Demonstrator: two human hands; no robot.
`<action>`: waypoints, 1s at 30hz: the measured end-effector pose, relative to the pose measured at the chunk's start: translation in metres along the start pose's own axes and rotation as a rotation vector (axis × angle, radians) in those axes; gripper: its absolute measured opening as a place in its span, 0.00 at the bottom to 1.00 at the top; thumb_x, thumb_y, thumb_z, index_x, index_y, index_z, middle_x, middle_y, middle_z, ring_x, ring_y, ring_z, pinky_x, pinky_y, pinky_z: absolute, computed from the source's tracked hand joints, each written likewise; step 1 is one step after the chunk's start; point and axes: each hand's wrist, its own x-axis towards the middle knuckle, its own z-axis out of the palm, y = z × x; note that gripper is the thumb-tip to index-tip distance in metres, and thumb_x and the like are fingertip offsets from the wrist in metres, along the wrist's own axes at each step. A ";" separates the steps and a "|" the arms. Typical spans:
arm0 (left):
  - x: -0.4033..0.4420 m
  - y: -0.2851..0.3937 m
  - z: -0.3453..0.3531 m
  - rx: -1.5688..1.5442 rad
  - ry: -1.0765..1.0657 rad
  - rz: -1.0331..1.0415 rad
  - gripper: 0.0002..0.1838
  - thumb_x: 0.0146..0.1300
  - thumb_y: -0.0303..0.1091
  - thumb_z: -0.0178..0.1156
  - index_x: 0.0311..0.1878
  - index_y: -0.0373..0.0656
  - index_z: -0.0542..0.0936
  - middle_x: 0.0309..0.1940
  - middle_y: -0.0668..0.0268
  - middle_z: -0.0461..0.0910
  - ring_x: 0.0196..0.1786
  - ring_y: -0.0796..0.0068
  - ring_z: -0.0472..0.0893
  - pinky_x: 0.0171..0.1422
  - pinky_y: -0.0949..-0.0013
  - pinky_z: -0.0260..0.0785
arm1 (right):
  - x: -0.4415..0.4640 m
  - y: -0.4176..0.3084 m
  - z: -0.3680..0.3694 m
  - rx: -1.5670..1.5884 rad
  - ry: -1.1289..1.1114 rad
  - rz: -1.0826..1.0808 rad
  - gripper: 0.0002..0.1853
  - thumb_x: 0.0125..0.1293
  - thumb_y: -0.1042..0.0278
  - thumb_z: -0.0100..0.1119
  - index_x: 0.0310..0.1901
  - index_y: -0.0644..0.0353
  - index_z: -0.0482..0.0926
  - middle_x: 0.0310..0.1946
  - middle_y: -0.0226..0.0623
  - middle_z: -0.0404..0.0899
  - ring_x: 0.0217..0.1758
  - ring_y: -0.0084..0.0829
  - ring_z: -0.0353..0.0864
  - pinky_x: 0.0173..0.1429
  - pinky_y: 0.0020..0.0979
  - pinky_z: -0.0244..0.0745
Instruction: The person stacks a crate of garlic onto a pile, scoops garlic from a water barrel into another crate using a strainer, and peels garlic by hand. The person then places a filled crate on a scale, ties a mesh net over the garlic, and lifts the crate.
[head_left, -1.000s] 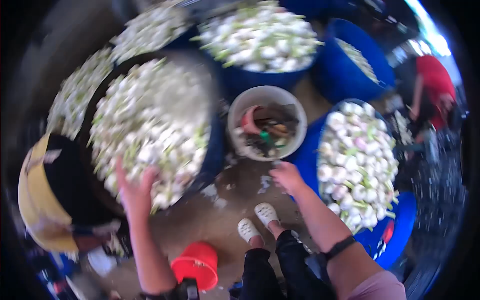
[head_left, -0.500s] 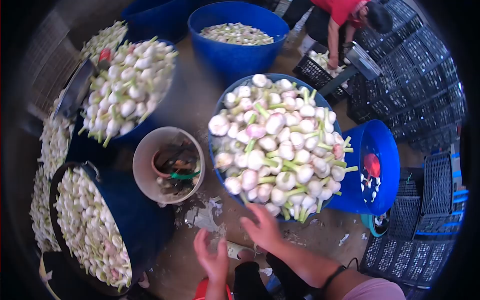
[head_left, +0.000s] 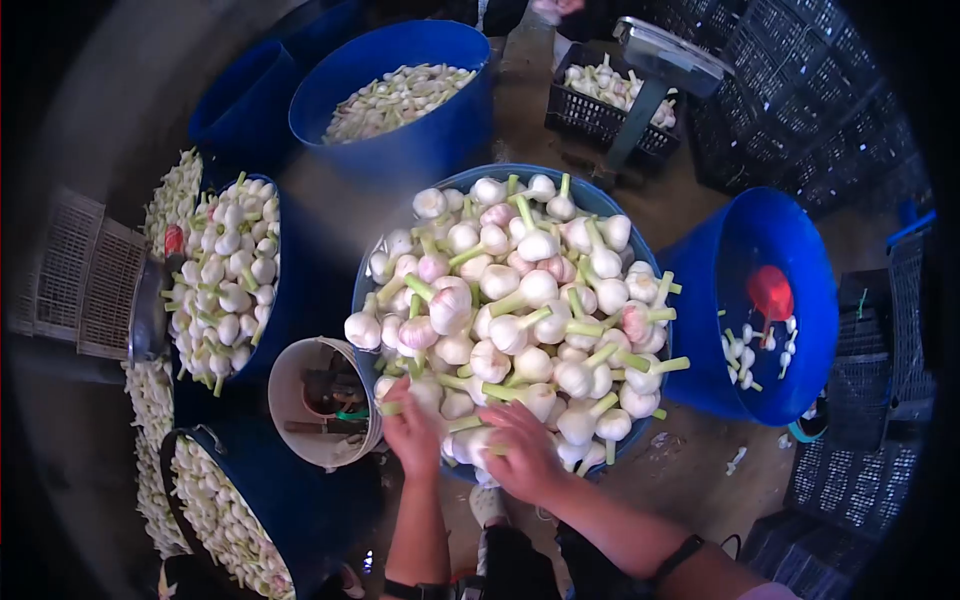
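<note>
A round blue tub (head_left: 655, 262) in front of me is heaped with white and pinkish garlic bulbs (head_left: 537, 290) with short green stems. My left hand (head_left: 412, 432) is at the near left edge of the heap, its partly curled fingers against the bulbs there. Over the near bulbs reaches my right hand (head_left: 522, 455), fingers apart, with a bulb and a green stem close to its thumb. Neither hand shows a firm hold on a bulb; some fingertips are blurred or hidden among the garlic.
A white bucket (head_left: 290, 425) with tools stands left of the tub. More garlic fills blue tubs (head_left: 390, 150) behind and left. At right, another blue tub (head_left: 690, 330) holds a red scoop (head_left: 770, 292) and several bulbs. A black crate (head_left: 590, 115) of garlic sits beside a scale (head_left: 672, 52).
Both my hands have moved forward from the tub's near side onto the garlic. The view has shifted, and the co-worker in red at the crate is now mostly out of view.
</note>
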 end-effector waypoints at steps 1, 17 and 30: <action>0.005 0.012 -0.006 -0.059 0.059 -0.116 0.07 0.62 0.29 0.53 0.37 0.35 0.74 0.42 0.59 0.75 0.43 0.71 0.73 0.50 0.68 0.66 | -0.009 0.001 -0.001 0.281 0.206 0.125 0.06 0.58 0.70 0.56 0.35 0.61 0.72 0.46 0.46 0.74 0.51 0.42 0.74 0.56 0.40 0.67; 0.113 0.096 0.073 0.956 -0.890 0.376 0.31 0.46 0.34 0.65 0.58 0.51 0.70 0.56 0.56 0.71 0.44 0.53 0.79 0.45 0.57 0.73 | 0.208 0.056 -0.082 -0.609 -0.405 0.541 0.22 0.51 0.79 0.49 0.50 0.53 0.77 0.50 0.39 0.76 0.49 0.40 0.77 0.50 0.38 0.72; 0.066 0.065 -0.065 -0.222 -0.183 -0.403 0.31 0.54 0.24 0.60 0.61 0.39 0.61 0.49 0.57 0.70 0.45 0.66 0.76 0.41 0.66 0.78 | 0.281 0.099 0.052 -0.204 -0.356 0.782 0.16 0.50 0.55 0.63 0.40 0.52 0.81 0.40 0.37 0.81 0.47 0.36 0.79 0.47 0.37 0.74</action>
